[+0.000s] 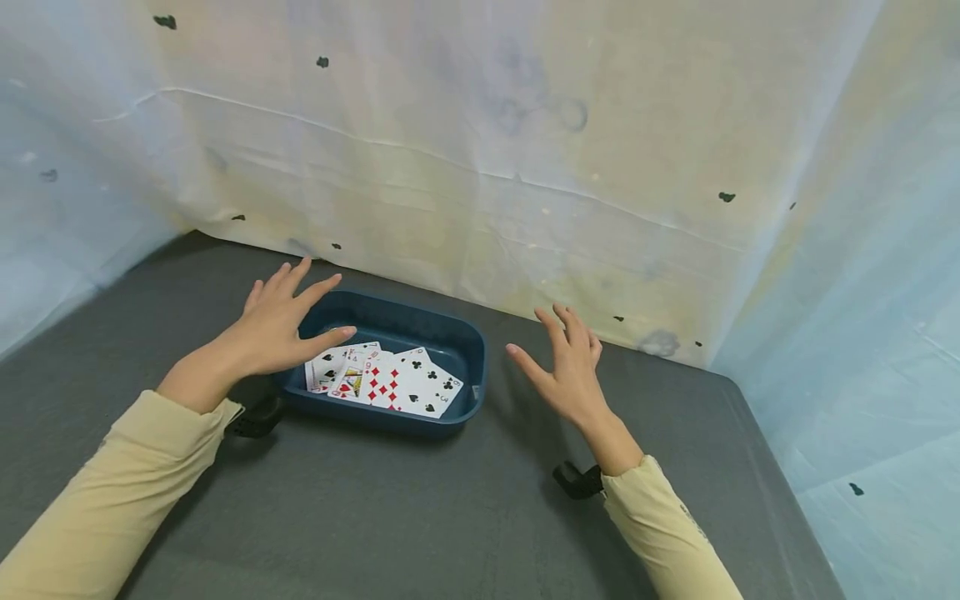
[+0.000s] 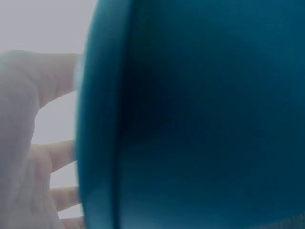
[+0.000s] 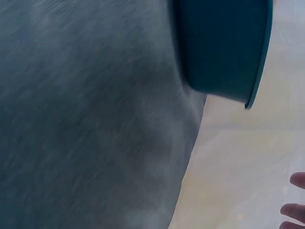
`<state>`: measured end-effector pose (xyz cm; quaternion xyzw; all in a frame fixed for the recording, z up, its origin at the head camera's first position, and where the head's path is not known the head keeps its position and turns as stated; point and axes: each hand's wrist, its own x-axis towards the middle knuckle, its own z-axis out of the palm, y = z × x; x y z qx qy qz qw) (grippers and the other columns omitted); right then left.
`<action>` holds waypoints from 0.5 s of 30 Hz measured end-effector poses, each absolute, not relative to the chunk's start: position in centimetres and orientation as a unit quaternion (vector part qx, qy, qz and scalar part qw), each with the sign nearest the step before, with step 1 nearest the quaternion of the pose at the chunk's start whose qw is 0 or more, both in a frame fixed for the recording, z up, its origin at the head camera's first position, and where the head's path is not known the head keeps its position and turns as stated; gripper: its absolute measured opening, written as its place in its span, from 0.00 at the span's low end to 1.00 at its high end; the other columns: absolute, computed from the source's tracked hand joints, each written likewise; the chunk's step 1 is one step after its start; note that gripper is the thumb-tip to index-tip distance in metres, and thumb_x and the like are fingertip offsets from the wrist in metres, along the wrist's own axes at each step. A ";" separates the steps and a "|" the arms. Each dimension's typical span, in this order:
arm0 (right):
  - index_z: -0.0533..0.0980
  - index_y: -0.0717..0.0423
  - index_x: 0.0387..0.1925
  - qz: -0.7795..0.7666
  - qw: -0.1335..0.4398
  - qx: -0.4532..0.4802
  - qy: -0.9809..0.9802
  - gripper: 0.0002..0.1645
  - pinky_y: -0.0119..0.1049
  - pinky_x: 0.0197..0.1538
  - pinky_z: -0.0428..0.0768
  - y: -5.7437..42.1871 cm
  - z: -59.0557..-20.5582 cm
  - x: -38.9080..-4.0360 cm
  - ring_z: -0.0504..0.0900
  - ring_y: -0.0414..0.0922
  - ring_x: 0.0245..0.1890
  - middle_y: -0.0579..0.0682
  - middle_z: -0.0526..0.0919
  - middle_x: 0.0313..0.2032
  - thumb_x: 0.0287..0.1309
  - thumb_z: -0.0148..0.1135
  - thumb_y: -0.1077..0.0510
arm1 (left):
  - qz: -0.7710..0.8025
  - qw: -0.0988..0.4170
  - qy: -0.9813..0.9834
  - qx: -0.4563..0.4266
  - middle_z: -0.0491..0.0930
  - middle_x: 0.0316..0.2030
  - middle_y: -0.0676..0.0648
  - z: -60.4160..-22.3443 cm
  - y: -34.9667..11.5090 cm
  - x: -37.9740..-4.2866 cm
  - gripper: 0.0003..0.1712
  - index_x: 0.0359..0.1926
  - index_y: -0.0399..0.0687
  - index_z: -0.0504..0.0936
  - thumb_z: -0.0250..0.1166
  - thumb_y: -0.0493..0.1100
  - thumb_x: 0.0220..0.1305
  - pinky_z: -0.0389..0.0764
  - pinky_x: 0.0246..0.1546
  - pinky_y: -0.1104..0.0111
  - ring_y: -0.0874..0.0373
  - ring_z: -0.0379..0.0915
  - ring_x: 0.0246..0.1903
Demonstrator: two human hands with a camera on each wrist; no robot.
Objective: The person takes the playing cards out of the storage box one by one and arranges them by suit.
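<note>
left fingers (image 1: 318,290): standing apart, nearly straight, thumb splaying wide; left wrist view is hiding the tips behind blue wall
left hand (image 1: 266,333): hovering over bin's left end, palm facing right; rim contact, cannot tell
right fingers (image 1: 553,328): bending slightly, thumb standing well apart from them; some bunching close together
right hand (image 1: 576,377): hovering to the right of bin, apart from it
playing cards (image 1: 393,385): lying overlapped, loosely fanned on bin floor, toward near side; smooth flat white rectangles, showing red diamonds, black clubs and spades, one coloured court card
bin (image 1: 401,321): sitting left of centre on table; dark blue, smooth, plastic-looking, rounded rectangle, walls flaring up to a thin lip
wrist devices: black, curved, sticking out at left cuff (image 1: 168,421) and right cuff (image 1: 633,479)
sleeves (image 1: 127,483): covering both forearms; beige cloth, creasing softly
table (image 1: 427,517): spreading under everything; dark grey, matte, faintly ribbed, far-right corner rounding off
far sheet (image 1: 450,142): hanging behind table; thin, wrinkling, cream, dotted with small dark flecks
side sheets (image 1: 877,350): hanging left and right, pale blue, creasing
</note>
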<state>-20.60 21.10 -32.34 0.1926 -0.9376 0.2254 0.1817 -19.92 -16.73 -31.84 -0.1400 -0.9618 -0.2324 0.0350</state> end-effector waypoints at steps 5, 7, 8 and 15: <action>0.65 0.54 0.66 0.237 0.182 0.203 -0.932 0.38 0.62 0.67 0.45 19.7 -32.1 -21.0 0.54 0.56 0.70 0.58 0.58 0.70 0.60 0.62 0.43 | -0.232 0.026 -0.963 -0.137 0.37 0.72 0.27 -32.0 -17.8 -20.1 0.48 0.74 0.46 0.52 0.56 0.66 0.63 0.44 0.61 0.30 0.25 0.35 0.70; 0.66 0.55 0.66 0.243 0.180 0.211 -0.930 0.38 0.61 0.67 0.46 19.2 -32.1 -21.1 0.56 0.56 0.70 0.58 0.59 0.69 0.59 0.63 0.43 | -0.242 0.018 -0.961 -0.136 0.37 0.72 0.27 -32.0 -18.2 -20.1 0.47 0.74 0.45 0.52 0.56 0.65 0.64 0.49 0.60 0.30 0.24 0.38 0.68; 0.66 0.56 0.65 0.245 0.181 0.216 -0.928 0.38 0.61 0.67 0.47 18.9 -32.1 -21.1 0.57 0.56 0.69 0.58 0.60 0.69 0.58 0.64 0.44 | -0.247 0.015 -0.959 -0.135 0.37 0.72 0.27 -32.1 -18.4 -20.1 0.47 0.74 0.45 0.52 0.56 0.65 0.65 0.51 0.59 0.30 0.24 0.40 0.68; 0.68 0.57 0.63 0.252 0.164 0.242 -0.922 0.36 0.59 0.67 0.54 16.9 -32.0 -21.3 0.61 0.55 0.67 0.58 0.63 0.67 0.57 0.66 0.45 | -0.281 -0.003 -0.951 -0.129 0.42 0.71 0.24 -32.3 -19.3 -19.9 0.43 0.73 0.43 0.55 0.56 0.61 0.67 0.53 0.58 0.30 0.24 0.45 0.67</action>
